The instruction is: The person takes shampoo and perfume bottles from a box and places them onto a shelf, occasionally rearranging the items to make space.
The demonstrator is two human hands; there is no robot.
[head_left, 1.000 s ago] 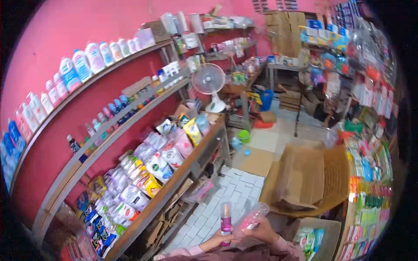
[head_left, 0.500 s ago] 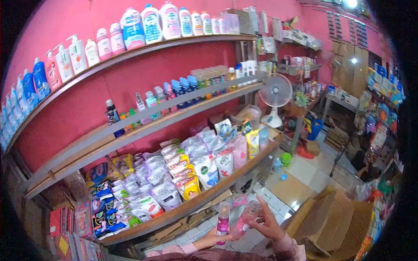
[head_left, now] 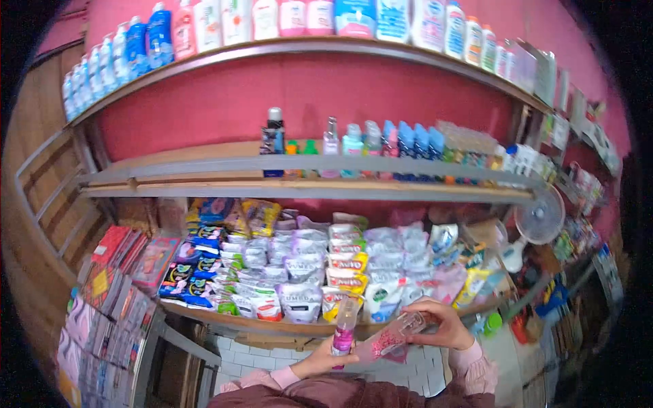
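My left hand (head_left: 314, 362) is closed around a slim pink bottle (head_left: 343, 337) with a tall clear cap, held upright. A larger clear bottle (head_left: 389, 342) with a pink pattern lies tilted just to its right. The fingers of my right hand (head_left: 443, 328) grip this clear bottle at its capped upper end. Its lower end comes close to my left hand; whether it touches cannot be made out. Both bottles are in front of the lower shelf's edge.
Detergent and soap pouches (head_left: 303, 299) crowd the lower shelf. Small bottles (head_left: 408, 141) line the middle shelf behind a metal rail (head_left: 306, 162), with large bottles (head_left: 354, 17) above. Notebooks (head_left: 112, 272) stand at left, a white fan (head_left: 539, 216) at right.
My view has swung left to face the shelves squarely. Both bottles stay in my hands. My right hand's fingers, partly raised before, now close around the patterned bottle's capped end.
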